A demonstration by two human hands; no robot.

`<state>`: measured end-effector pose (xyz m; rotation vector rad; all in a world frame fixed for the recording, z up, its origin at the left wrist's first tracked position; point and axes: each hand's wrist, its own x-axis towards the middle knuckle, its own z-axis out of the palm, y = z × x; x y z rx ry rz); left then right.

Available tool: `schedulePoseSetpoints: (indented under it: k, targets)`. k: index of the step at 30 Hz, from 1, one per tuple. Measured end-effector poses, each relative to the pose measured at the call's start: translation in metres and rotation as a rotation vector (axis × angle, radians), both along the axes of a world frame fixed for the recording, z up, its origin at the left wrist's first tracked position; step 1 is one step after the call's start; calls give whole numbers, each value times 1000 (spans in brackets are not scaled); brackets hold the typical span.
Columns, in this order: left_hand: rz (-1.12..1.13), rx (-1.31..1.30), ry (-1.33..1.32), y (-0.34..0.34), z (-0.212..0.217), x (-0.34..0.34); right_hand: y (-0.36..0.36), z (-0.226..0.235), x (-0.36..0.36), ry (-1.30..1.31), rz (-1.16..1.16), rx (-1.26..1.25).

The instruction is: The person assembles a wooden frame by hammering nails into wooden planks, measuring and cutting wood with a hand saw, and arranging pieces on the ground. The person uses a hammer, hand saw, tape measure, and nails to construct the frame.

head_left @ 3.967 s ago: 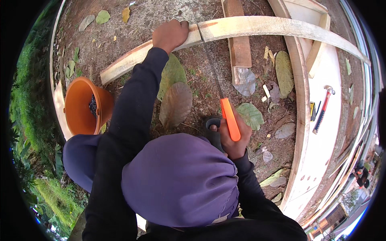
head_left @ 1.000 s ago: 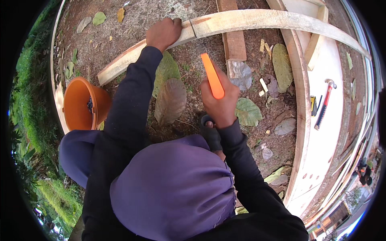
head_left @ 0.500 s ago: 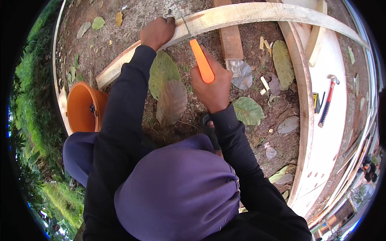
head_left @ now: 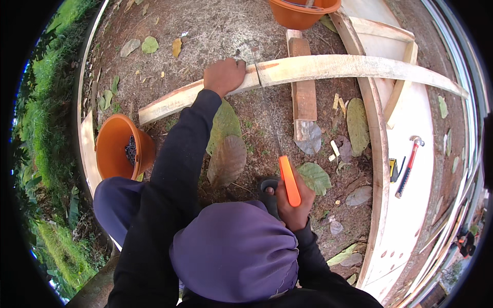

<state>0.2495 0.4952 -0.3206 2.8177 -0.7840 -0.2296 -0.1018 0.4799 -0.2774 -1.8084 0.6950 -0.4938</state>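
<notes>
A long pale wooden beam (head_left: pixel 328 68) lies across the ground in front of me, resting on a brown wood block (head_left: pixel 304 100). My left hand (head_left: pixel 224 77) is closed over the beam, left of the saw. In my right hand (head_left: pixel 300 205) is the orange handle of a handsaw (head_left: pixel 289 179), with the fingers wrapped round it. Its thin blade runs away from me to the beam, crossing it just right of my left hand. The blade is seen nearly edge-on, and how deep it sits in the wood I cannot tell.
An orange bucket (head_left: pixel 110 149) with small dark pieces stands at left; another orange bucket (head_left: pixel 303 15) is at the far edge. On the right, a wood-framed white panel (head_left: pixel 385 246) bears a hammer (head_left: pixel 409 167) and tape measure (head_left: pixel 394 169). Dry leaves (head_left: pixel 226 159) litter the ground.
My right hand has drawn the saw back toward me, and more blade shows on the near side of the beam. My left hand still grips the beam. The view has shifted.
</notes>
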Motion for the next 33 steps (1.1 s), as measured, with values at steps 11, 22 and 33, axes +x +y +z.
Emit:
schedulePoseSetpoints:
  k: [11,22,33]
  targets:
    - [-35,-72,78,-4,-31,-21,-12,-8,32,65,-54,-103]
    - [-60,41,142,-15,-19,-20,-31,-15,81,1,-50,-84]
    - [-64,-91,64,-12,-15,-23,-32,-12,80,40,-57,-103]
